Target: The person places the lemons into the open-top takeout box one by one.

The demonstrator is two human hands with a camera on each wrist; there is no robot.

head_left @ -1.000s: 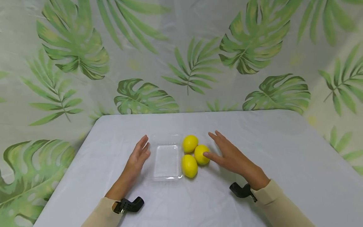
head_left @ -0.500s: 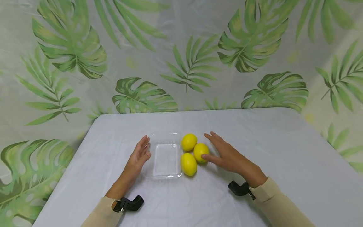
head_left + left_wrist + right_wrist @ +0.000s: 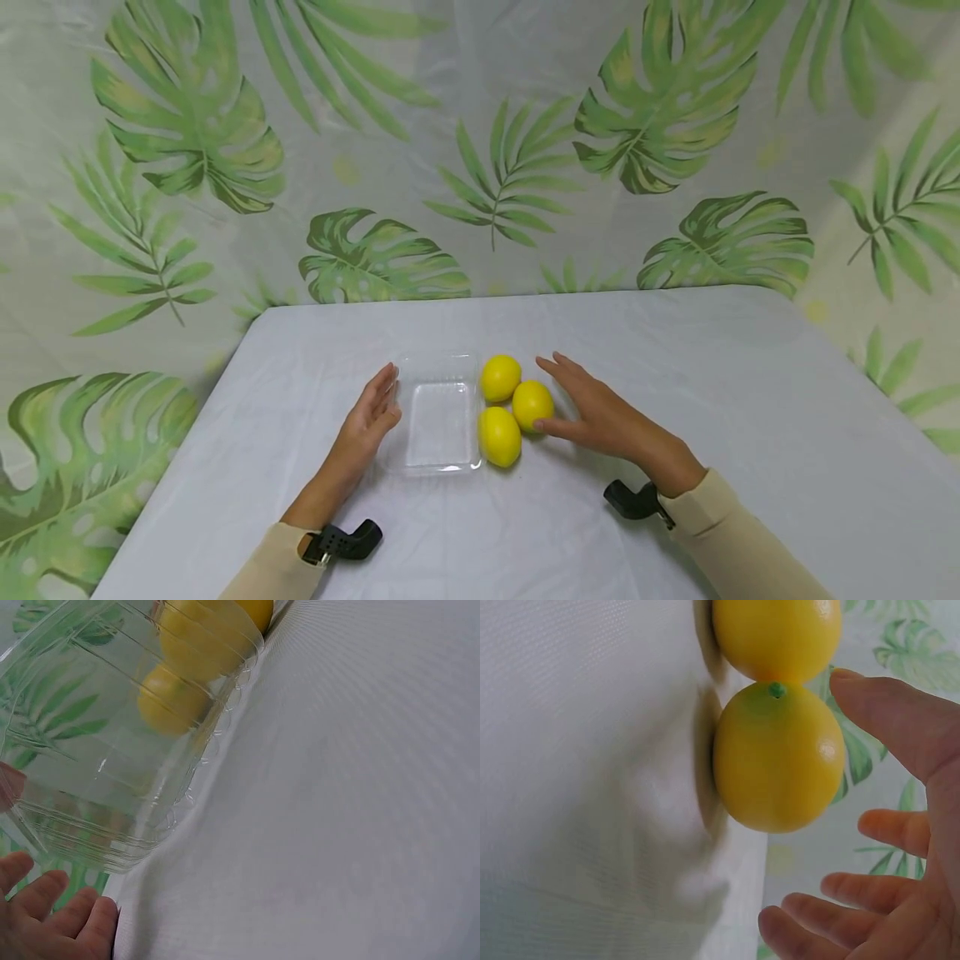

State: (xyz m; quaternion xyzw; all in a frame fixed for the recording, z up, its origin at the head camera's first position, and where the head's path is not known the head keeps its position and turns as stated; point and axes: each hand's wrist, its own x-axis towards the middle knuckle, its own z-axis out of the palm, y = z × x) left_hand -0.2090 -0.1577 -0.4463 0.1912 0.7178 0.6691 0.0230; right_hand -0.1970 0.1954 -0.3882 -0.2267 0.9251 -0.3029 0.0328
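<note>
A clear plastic container [image 3: 441,425] stands on the white-covered table with nothing inside it. Against its right side sit three yellow lemons: a far lemon [image 3: 500,377], a near lemon [image 3: 499,437] and a right lemon [image 3: 532,405]. My left hand [image 3: 365,419] is held at the container's left edge, fingers loosely extended; in the left wrist view its fingers [image 3: 46,900] lie just beside the clear wall. To the right of the lemons hovers my right hand [image 3: 600,410], thumb and fingers spread and holding nothing. Its thumb tip overlaps the right lemon's edge in the head view.
A white cloth [image 3: 712,375] covers the table. Behind it hangs a pale curtain [image 3: 510,150] printed with green leaves. A black camera [image 3: 351,540] sits on the left wrist and another black camera [image 3: 633,500] on the right.
My left hand has shifted slightly toward the container. My right hand has drifted a little left, closer to the lemons. The container and lemons stay in place.
</note>
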